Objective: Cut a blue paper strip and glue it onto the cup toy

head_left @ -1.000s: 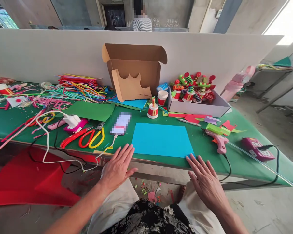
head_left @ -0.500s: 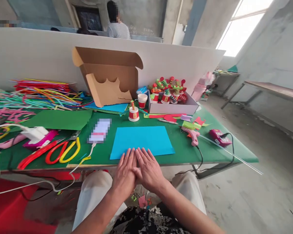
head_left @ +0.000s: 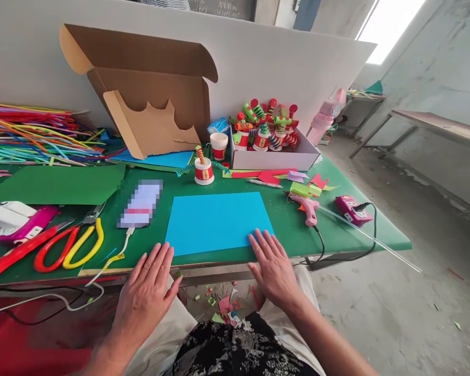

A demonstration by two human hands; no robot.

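A flat sheet of blue paper point(head_left: 217, 222) lies near the front edge of the green table. My left hand point(head_left: 149, 287) rests palm down at the sheet's front left corner, fingers stretched out and holding nothing. At the front right corner my right hand point(head_left: 274, 266) is flat too, its fingertips touching the blue paper. Behind the sheet stands an upturned paper cup figure point(head_left: 204, 171) with a red band and folded-paper arms. A phone point(head_left: 141, 203) with a blurred screen lies left of the sheet, and a pink glue gun point(head_left: 308, 209) lies to its right.
Red-handled scissors point(head_left: 55, 253) and yellow-handled pliers point(head_left: 84, 243) lie at the left. A brown cardboard box point(head_left: 149, 89) stands open behind. A white box point(head_left: 274, 159) holds several cup figures. A clear glue stick point(head_left: 376, 243) juts past the table edge beside a purple power socket point(head_left: 350, 209).
My hands have moved apart from the middle of the sheet's front edge, left and right to its two front corners. The view has tilted down and come closer.
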